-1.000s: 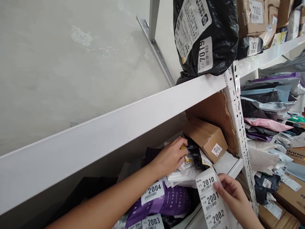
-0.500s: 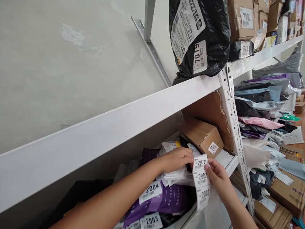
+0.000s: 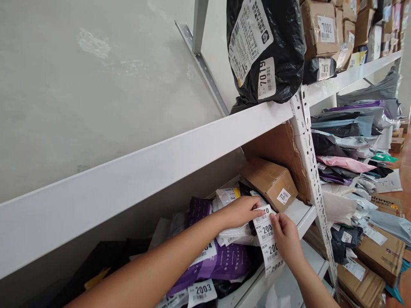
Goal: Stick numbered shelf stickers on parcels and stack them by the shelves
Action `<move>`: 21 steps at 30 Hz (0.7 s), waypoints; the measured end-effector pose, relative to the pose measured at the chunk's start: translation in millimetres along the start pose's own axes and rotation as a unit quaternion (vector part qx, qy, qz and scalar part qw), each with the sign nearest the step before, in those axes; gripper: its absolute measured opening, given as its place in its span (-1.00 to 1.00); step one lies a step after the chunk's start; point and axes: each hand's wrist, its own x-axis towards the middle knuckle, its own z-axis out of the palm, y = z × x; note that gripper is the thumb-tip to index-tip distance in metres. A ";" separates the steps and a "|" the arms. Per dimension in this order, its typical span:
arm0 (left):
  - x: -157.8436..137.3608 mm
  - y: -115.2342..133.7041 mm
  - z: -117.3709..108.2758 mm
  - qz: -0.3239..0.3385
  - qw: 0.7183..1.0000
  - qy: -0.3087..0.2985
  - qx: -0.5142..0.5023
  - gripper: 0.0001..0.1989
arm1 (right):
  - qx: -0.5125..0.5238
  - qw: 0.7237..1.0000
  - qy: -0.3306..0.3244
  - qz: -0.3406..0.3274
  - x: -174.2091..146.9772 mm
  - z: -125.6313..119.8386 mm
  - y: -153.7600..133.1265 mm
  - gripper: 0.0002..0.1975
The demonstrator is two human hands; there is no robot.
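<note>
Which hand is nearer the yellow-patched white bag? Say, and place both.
Left. The left hand is just below and right of the white bag, at the top of the label strip; the right hand is farther right, on the strip's right edge.

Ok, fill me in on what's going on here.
A person is holding a strip of numbered labels with both hands: the left hand pinches its top end, and the right hand grips its edge. The strip hangs at the front of a shelf, where a purple parcel and a cardboard box marked 1014 lie.
</note>
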 end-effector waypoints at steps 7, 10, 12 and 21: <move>-6.5 19.0 13.5 -0.020 0.985 0.020 0.173 -0.79 | 0.108 0.985 -0.084 0.110 -3.4 -10.6 -2.3 -0.32; -5.6 23.1 16.9 -0.015 0.978 0.014 0.206 -0.74 | 0.109 0.986 -0.036 0.124 -8.8 -14.0 -7.6 -0.28; -4.3 22.8 18.4 -0.013 0.977 0.017 0.211 -0.75 | 0.123 0.977 -0.057 0.163 -13.8 -16.1 -12.7 -0.31; -5.9 27.0 28.4 0.004 0.962 0.023 0.274 -0.75 | 0.177 0.944 -0.091 0.263 -48.0 -41.3 9.8 -0.31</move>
